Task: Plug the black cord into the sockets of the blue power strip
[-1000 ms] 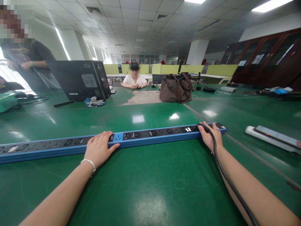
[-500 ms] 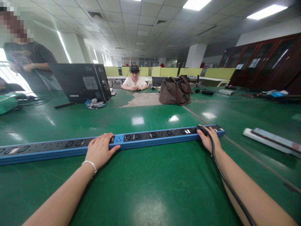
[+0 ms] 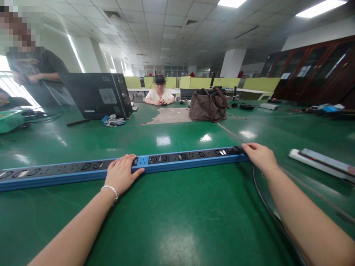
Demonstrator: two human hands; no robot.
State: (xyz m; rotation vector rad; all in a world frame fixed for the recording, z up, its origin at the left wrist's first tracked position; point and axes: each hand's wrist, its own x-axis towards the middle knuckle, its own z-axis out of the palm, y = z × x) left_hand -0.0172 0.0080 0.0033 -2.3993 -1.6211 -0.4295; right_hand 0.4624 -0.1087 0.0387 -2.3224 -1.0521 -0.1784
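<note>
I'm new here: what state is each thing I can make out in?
Blue power strip: lying flat, socket side up.
Black plug: near the strip's right end; full seating unclear.
Left grip: laid over the strip.
Right grip: at the plug, hold unclear.
Brown bag: upright.
Gloves: crumpled.
White bar: lying flat.

The left edge cuts off the blue power strip (image 3: 188,167); the right hand (image 3: 260,157) hides its other end. The left hand (image 3: 122,174) covers part of its top (how much is unclear). The black cable (image 3: 256,186) runs out at the bottom edge.
</note>
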